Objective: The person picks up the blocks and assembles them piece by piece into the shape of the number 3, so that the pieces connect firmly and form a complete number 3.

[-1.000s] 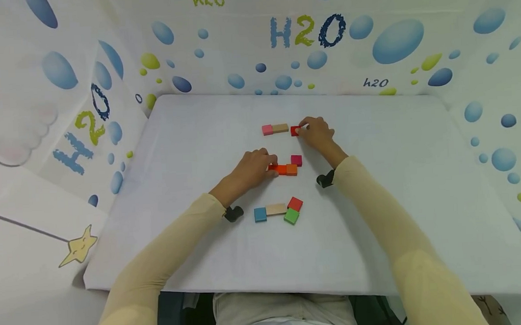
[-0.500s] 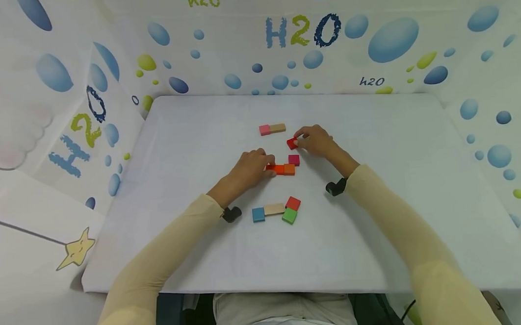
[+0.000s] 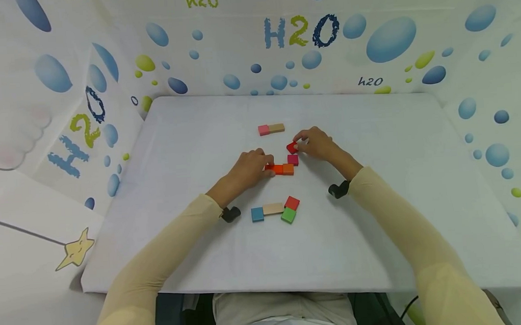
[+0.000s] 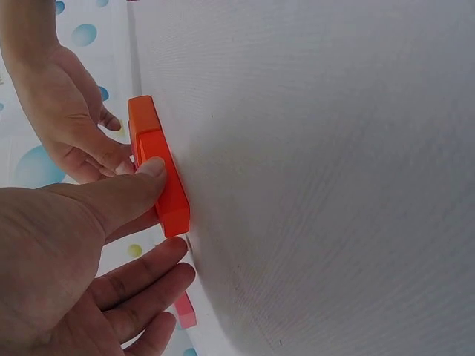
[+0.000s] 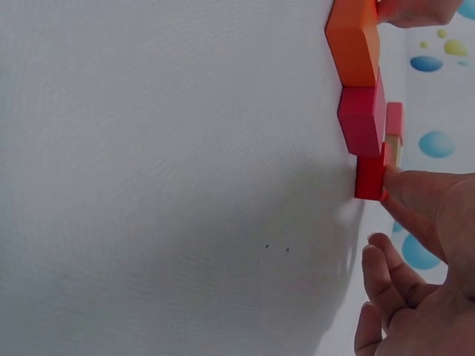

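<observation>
My left hand (image 3: 253, 169) pinches a long red-orange block (image 4: 175, 200) between thumb and index finger, flat on the white table. An orange block (image 3: 288, 169) sits against that block's right end. Behind the orange block lies a crimson block (image 3: 293, 160), touching it in the right wrist view (image 5: 361, 122). My right hand (image 3: 316, 144) pinches a red block (image 5: 369, 174) just beyond the crimson one, slightly turned. Whether red and crimson touch, I cannot tell. The right hand's other fingers are loosely bent beside it.
Farther back, a pink block (image 3: 263, 130) adjoins a plain wooden block (image 3: 277, 128). Nearer the front edge are a blue block (image 3: 257, 214), a wooden block (image 3: 273, 209), a red block (image 3: 292, 202) and a green block (image 3: 288, 215). A patterned backdrop stands behind the table (image 3: 188, 137).
My right hand has brought the red block from beside the far wooden block toward the front, to the crimson block. My left hand has stayed on the red-orange block.
</observation>
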Action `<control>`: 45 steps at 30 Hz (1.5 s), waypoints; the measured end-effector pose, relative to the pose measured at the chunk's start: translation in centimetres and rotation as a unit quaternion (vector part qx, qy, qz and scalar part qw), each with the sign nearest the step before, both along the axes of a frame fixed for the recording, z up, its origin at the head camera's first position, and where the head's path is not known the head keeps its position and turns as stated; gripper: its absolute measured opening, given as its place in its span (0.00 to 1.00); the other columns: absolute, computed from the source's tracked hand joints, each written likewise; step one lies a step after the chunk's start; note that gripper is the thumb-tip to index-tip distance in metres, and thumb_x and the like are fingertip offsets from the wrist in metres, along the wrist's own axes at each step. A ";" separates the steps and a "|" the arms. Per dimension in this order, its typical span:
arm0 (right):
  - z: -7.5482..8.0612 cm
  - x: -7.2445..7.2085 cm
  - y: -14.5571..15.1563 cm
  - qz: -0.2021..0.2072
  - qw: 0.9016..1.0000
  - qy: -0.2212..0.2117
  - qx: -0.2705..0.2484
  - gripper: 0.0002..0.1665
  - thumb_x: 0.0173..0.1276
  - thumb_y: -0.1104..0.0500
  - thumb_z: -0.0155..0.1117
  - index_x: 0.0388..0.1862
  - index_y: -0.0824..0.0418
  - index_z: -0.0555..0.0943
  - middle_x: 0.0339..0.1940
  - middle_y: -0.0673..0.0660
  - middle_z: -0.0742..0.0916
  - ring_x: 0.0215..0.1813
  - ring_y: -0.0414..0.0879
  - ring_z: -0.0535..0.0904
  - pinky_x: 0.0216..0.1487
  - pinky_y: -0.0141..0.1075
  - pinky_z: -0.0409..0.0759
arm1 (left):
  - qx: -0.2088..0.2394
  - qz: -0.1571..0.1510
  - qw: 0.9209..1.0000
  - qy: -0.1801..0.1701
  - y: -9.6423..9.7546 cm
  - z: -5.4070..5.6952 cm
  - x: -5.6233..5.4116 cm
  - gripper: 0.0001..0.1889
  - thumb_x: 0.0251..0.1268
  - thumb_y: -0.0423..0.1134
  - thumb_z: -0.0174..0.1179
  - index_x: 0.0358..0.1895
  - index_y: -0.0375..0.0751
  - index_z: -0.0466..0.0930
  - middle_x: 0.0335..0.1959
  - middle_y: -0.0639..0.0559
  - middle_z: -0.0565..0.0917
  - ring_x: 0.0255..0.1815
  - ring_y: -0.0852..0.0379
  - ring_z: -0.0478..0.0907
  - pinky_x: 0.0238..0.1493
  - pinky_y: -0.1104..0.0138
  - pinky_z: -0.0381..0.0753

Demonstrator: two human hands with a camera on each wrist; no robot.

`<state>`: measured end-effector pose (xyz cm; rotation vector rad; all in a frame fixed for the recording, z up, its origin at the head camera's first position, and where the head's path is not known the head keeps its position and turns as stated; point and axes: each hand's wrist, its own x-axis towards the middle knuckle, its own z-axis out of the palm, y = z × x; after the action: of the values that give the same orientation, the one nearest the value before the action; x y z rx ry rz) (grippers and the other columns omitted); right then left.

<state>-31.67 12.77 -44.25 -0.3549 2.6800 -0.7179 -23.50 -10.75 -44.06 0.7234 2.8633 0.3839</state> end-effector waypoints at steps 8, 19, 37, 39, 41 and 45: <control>0.2 0.4 -0.1 0.001 1.000 -0.003 0.002 0.22 0.80 0.53 0.63 0.69 0.55 0.81 0.68 0.64 0.78 0.67 0.58 0.73 0.66 0.63 0.72 | -0.001 0.002 1.000 -0.002 0.0 -0.2 -0.1 0.17 0.73 0.48 0.68 0.58 0.45 0.85 0.51 0.44 0.84 0.53 0.46 0.80 0.61 0.52 0.76; 0.5 0.7 -0.1 0.007 1.000 0.003 0.001 0.22 0.80 0.54 0.63 0.69 0.57 0.81 0.67 0.65 0.78 0.66 0.58 0.74 0.63 0.59 0.77 | -0.002 0.001 1.000 -0.001 0.0 -0.2 -0.2 0.17 0.73 0.48 0.68 0.58 0.44 0.85 0.51 0.43 0.84 0.53 0.46 0.80 0.60 0.51 0.77; 0.4 0.9 -0.1 0.006 1.000 -0.005 -0.004 0.22 0.80 0.54 0.63 0.69 0.57 0.81 0.67 0.65 0.78 0.64 0.58 0.75 0.64 0.58 0.78 | 0.002 0.003 1.000 0.003 0.0 -0.3 0.0 0.18 0.73 0.48 0.69 0.59 0.44 0.85 0.52 0.43 0.84 0.54 0.46 0.80 0.60 0.52 0.78; 0.4 1.0 -0.1 0.006 1.000 -0.005 -0.005 0.22 0.80 0.54 0.63 0.69 0.57 0.81 0.67 0.65 0.78 0.64 0.58 0.75 0.63 0.56 0.80 | 0.003 0.004 1.000 0.003 0.0 -0.4 0.0 0.18 0.72 0.48 0.69 0.58 0.45 0.85 0.52 0.44 0.84 0.54 0.46 0.80 0.60 0.52 0.78; 0.4 1.0 0.0 0.006 1.000 -0.005 -0.006 0.22 0.81 0.53 0.62 0.69 0.57 0.81 0.67 0.65 0.78 0.63 0.58 0.76 0.61 0.54 0.81 | 0.003 0.005 1.000 0.003 0.0 -0.4 0.0 0.18 0.73 0.48 0.69 0.59 0.45 0.85 0.52 0.44 0.84 0.54 0.46 0.80 0.60 0.52 0.77; 0.2 1.0 0.1 0.000 1.000 -0.003 -0.009 0.22 0.81 0.53 0.62 0.69 0.57 0.80 0.67 0.65 0.78 0.62 0.58 0.76 0.61 0.54 0.81 | 0.000 0.004 1.000 0.001 0.0 -0.4 -0.1 0.18 0.73 0.48 0.69 0.59 0.45 0.85 0.52 0.43 0.84 0.54 0.46 0.80 0.61 0.52 0.78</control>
<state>-30.70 12.88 -44.06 -0.3559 2.6703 -0.7414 -23.59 -10.73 -44.50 0.7125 2.8700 0.3858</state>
